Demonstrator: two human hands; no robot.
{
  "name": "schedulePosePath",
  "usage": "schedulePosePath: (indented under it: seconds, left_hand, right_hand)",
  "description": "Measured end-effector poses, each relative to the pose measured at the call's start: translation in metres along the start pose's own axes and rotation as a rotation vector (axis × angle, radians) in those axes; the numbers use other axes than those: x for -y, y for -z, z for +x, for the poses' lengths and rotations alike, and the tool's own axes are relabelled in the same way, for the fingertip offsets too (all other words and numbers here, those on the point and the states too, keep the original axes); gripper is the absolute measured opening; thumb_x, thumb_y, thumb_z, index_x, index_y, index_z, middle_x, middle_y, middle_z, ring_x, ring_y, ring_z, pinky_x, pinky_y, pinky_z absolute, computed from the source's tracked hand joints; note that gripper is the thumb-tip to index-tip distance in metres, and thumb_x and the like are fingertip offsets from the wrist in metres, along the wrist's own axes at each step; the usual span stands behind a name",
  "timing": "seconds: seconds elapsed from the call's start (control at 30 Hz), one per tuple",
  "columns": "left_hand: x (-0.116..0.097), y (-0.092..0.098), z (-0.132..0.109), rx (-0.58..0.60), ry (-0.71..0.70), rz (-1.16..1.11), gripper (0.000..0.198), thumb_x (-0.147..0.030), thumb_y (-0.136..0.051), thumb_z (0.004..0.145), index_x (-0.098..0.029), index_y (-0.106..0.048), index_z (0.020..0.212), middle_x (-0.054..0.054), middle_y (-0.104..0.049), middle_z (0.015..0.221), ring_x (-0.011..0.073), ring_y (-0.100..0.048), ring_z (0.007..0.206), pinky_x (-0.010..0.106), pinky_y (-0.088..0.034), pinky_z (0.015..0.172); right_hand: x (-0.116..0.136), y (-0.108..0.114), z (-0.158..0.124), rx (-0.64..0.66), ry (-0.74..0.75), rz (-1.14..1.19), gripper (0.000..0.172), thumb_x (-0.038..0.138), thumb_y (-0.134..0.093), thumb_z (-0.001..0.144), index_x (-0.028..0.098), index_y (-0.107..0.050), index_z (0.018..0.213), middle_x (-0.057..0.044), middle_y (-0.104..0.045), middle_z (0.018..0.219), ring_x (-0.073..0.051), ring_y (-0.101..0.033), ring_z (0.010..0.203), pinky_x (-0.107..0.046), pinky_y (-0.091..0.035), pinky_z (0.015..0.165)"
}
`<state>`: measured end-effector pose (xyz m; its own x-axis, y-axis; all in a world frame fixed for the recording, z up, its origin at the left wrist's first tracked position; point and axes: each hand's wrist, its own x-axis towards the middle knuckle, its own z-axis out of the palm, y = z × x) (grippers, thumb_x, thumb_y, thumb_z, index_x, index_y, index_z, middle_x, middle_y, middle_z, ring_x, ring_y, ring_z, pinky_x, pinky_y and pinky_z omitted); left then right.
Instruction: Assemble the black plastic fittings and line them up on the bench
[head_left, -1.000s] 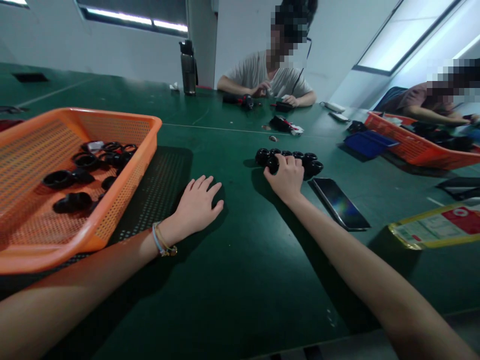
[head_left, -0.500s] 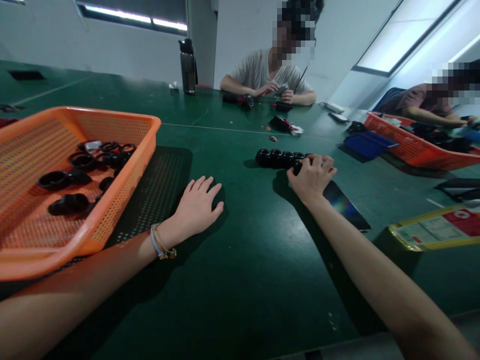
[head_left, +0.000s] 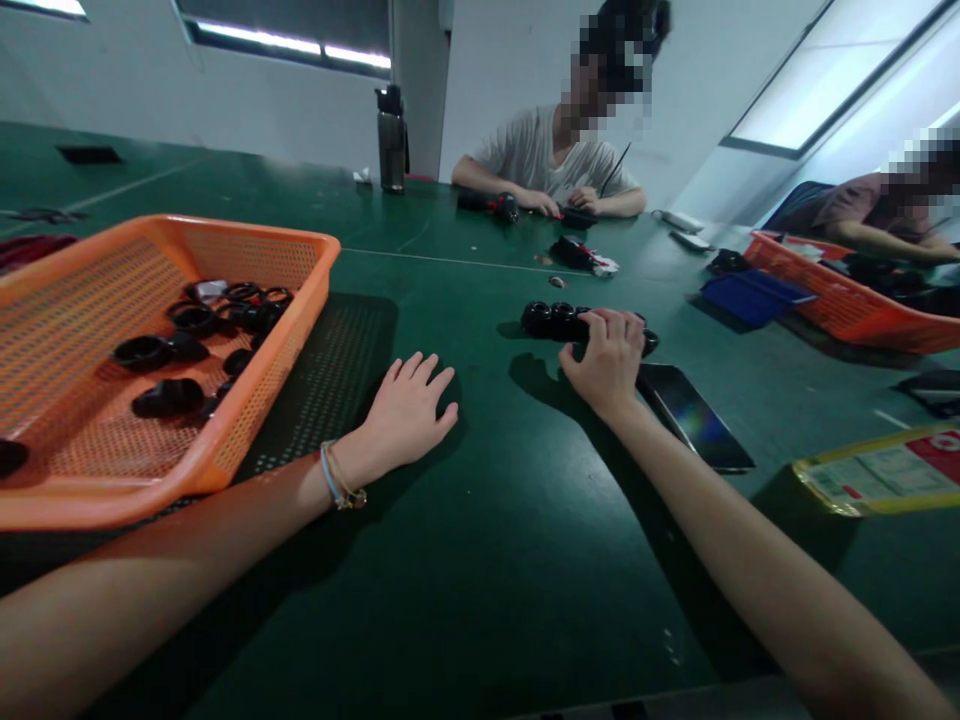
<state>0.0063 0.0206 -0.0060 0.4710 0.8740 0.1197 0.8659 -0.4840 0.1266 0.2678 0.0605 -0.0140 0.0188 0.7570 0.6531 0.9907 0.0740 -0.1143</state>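
Black round parts [head_left: 549, 320] lie in a short row near the middle of the green counter [head_left: 480, 530]. Its long axis runs left to right, roughly along the counter's far edge. My right hand [head_left: 604, 362] curls over the row's right end, fingers touching; I cannot tell whether it grips one. A dark phone [head_left: 697, 420] lies just right of that hand. My left hand [head_left: 409, 412] rests flat, fingers spread wide. Beside it, toward the left edge, an orange basket [head_left: 289, 340] holds black rings [head_left: 191, 320].
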Motion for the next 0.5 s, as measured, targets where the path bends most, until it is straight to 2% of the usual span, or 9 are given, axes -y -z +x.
schedulePosePath:
  seconds: [0.17,0.27,0.33,0.4,0.43,0.5]
  left_hand:
    - [-0.005,0.001,-0.006,-0.065,-0.112,0.137,0.043,-0.029,-0.041,0.089,-0.007,-0.056,0.123,0.02,-0.054,0.13,0.0329,-0.049,0.121,0.045,-0.041,0.099]
    - [-0.013,0.015,-0.016,-0.04,-0.151,0.24,0.038,-0.027,-0.046,0.086,-0.007,-0.06,0.116,0.021,-0.054,0.129,0.0351,-0.05,0.118,0.046,-0.043,0.095]
    - [-0.018,0.034,-0.025,0.01,-0.114,0.259,0.032,-0.028,-0.048,0.086,-0.011,-0.063,0.108,0.017,-0.059,0.123,0.0333,-0.055,0.112,0.044,-0.047,0.089]
    - [-0.019,0.06,-0.036,0.087,-0.01,0.238,0.03,-0.036,-0.048,0.086,-0.017,-0.066,0.101,0.013,-0.066,0.107,0.0311,-0.063,0.094,0.042,-0.051,0.076]
    - [-0.016,0.074,-0.04,0.087,0.058,0.233,0.03,-0.039,-0.049,0.085,-0.018,-0.066,0.098,0.011,-0.067,0.1,0.031,-0.064,0.089,0.041,-0.052,0.072]
    - [0.003,0.102,-0.047,-0.047,0.215,0.2,0.029,-0.044,-0.052,0.083,-0.022,-0.066,0.095,0.007,-0.066,0.089,0.0313,-0.064,0.088,0.044,-0.05,0.077]
  right_hand:
    - [0.051,-0.002,-0.013,0.153,0.265,0.256,0.034,0.02,-0.05,0.075,0.017,-0.053,0.108,-0.015,-0.056,0.109,-0.03,-0.05,0.106,-0.049,-0.041,0.093]
    - [0.075,0.0,-0.022,0.315,0.364,0.377,0.034,0.02,-0.051,0.076,0.015,-0.055,0.109,-0.015,-0.058,0.111,-0.028,-0.052,0.108,-0.046,-0.043,0.094]
    - [0.083,0.003,-0.026,0.404,0.399,0.39,0.029,0.021,-0.049,0.078,0.017,-0.058,0.105,-0.014,-0.059,0.114,-0.028,-0.052,0.109,-0.047,-0.044,0.092]
    - [0.085,0.005,-0.028,0.438,0.4,0.379,0.025,0.022,-0.049,0.079,0.018,-0.061,0.101,-0.013,-0.06,0.115,-0.029,-0.052,0.11,-0.048,-0.045,0.09]
    - [0.084,0.005,-0.027,0.447,0.396,0.378,0.025,0.023,-0.049,0.08,0.018,-0.061,0.101,-0.013,-0.06,0.114,-0.029,-0.053,0.11,-0.049,-0.045,0.09]
    - [0.083,0.006,-0.026,0.458,0.388,0.38,0.024,0.024,-0.05,0.081,0.018,-0.062,0.101,-0.013,-0.061,0.113,-0.029,-0.054,0.109,-0.05,-0.045,0.09]
